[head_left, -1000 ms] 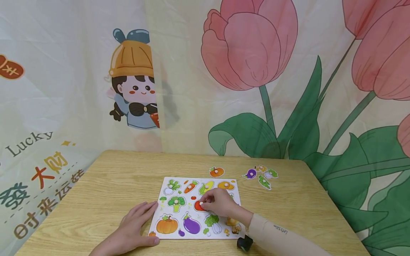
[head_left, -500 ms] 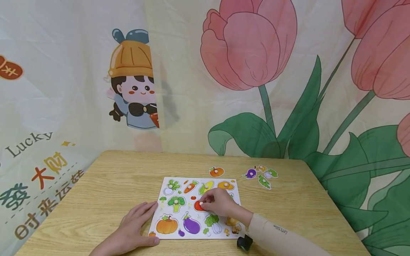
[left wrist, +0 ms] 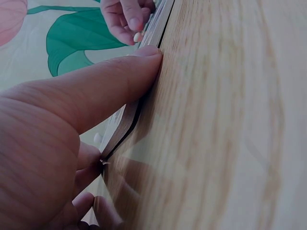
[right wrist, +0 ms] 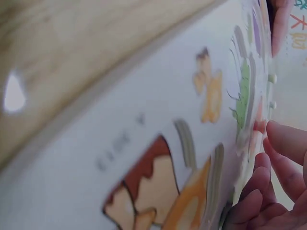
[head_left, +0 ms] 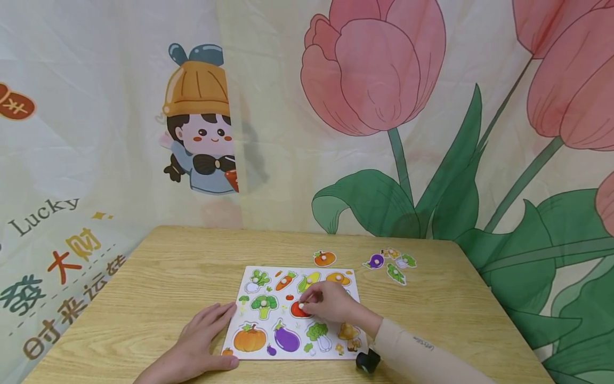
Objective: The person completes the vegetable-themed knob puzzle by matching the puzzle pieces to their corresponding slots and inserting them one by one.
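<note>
A white vegetable puzzle board lies flat on the table. My right hand pinches the knob of the red tomato piece in the board's middle row; part of that piece is behind the fingers. In the right wrist view the right hand's fingers meet near the knob. My left hand rests at the board's near left corner, fingers along its left edge. The left wrist view shows the left thumb lying against the near edge. Knobbed carrot, corn and broccoli pieces sit in the board.
Beyond the board lies a loose pumpkin piece. Farther right are an eggplant piece, a leafy green piece and other overlapping pieces. A black object is at the right wrist. A printed curtain hangs behind the wooden table.
My right hand and wrist have shifted very slightly to the right, the fingers still at the tomato piece's knob. My left hand has stayed where it was.
</note>
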`<state>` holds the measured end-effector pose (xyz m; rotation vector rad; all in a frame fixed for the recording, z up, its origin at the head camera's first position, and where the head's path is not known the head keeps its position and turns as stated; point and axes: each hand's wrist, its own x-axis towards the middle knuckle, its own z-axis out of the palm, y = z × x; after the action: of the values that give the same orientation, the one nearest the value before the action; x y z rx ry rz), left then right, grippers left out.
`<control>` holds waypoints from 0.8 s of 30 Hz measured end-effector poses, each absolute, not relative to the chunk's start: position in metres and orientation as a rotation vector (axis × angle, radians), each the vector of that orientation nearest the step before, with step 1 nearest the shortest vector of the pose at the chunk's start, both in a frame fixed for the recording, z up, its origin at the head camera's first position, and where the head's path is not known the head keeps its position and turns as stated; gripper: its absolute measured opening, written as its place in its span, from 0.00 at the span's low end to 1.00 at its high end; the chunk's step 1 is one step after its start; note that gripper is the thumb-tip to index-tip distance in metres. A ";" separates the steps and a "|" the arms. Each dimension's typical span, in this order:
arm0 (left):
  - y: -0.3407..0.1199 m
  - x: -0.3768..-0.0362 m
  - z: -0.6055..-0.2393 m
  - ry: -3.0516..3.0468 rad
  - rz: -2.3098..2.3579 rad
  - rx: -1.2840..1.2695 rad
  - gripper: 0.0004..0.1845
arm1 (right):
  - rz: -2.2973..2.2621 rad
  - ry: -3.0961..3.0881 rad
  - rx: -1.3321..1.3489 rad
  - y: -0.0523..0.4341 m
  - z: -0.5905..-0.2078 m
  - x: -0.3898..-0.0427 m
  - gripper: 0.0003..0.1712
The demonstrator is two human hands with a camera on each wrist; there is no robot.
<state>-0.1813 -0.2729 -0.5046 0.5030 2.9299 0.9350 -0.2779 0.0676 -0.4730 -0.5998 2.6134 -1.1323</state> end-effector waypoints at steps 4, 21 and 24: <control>-0.274 -0.181 -0.504 2.936 0.931 0.497 0.62 | -1.158 2.610 -0.627 0.074 -0.468 -0.282 0.05; -0.272 -0.180 -0.502 2.927 0.934 0.497 0.62 | -1.283 2.690 -0.418 0.114 -0.448 -0.304 0.11; -0.272 -0.179 -0.502 2.924 0.940 0.498 0.62 | -1.295 2.707 -0.398 0.123 -0.449 -0.308 0.11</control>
<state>-0.1790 -0.2719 -0.5023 0.4983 2.9238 0.9401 -0.3083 0.1232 -0.4493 -0.3979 2.7068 -1.2948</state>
